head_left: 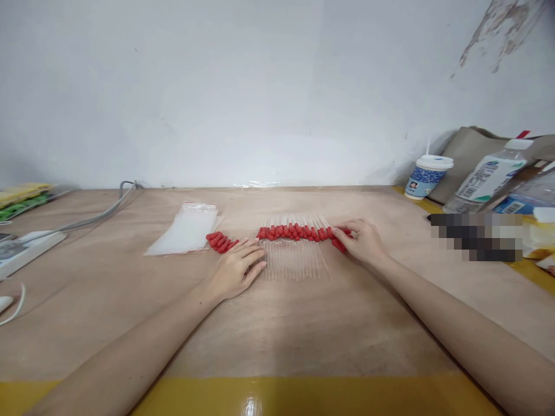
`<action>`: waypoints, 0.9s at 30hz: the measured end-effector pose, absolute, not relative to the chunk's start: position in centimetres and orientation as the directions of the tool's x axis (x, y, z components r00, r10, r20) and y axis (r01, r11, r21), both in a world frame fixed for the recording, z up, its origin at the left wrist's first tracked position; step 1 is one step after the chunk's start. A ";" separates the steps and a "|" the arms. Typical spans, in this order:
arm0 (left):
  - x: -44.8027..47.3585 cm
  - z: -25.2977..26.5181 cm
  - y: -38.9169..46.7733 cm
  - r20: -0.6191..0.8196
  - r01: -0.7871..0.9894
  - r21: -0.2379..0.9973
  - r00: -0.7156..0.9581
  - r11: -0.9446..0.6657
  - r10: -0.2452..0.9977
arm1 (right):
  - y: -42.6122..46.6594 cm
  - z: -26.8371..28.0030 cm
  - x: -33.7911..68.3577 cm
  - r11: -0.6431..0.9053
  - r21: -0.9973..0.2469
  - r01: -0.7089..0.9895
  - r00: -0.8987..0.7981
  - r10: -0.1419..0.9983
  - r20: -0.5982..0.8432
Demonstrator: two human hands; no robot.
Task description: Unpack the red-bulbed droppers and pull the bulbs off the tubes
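Observation:
A row of clear droppers [292, 263] with red rubber bulbs [286, 232] lies across the middle of the table, some tubes pointing toward me and others away. My left hand [238, 268] rests at the row's left end, its fingers stretched out and low over the table. Just left of its fingertips is a smaller group of red bulbs [221, 241], partly hidden by the hand. At the right end, the thumb and fingers of my right hand [362, 240] close around a red-bulbed dropper. Another red bulb [339, 245] shows below that thumb.
Clear plastic bags [186, 228] lie left of the droppers. Farther left are a power strip [30, 251] and a grey cable [99, 216]. A paper cup [427, 176], a plastic bottle [489, 176] and a beige bag [455, 153] stand at the right, by the wall.

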State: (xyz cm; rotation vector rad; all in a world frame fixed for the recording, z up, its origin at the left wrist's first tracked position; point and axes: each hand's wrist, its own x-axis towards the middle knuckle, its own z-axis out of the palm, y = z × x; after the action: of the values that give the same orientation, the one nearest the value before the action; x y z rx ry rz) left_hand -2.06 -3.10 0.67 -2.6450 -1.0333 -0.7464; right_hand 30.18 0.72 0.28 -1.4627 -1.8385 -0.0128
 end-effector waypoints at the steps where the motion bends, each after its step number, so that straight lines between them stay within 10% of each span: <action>1: -2.1 0.7 -3.1 0.524 0.679 -0.007 0.628 -0.734 0.576 | 0.6 0.5 29.4 0.379 -0.375 0.846 -0.104 0.807 0.581; 7: -2.2 0.6 -3.2 0.522 0.682 -0.004 0.625 -0.731 0.580 | 0.6 0.6 26.0 0.377 -0.158 0.913 -0.209 0.763 0.612; 16: -2.2 0.6 -3.2 0.525 0.671 0.002 0.630 -0.742 0.572 | 0.3 0.4 25.6 0.367 -0.238 0.900 -0.103 0.707 0.700; 27: -0.7 1.2 -3.9 0.580 0.595 -0.092 0.684 -0.798 0.443 | -4.5 0.2 24.5 0.826 -0.053 0.561 -0.469 0.371 0.802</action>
State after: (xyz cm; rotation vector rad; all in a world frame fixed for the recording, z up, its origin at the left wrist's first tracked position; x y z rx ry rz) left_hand -0.67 -3.94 1.22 -2.6242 -0.8282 -0.7983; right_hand 24.53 -4.53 0.22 -0.6818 -2.1151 -0.2719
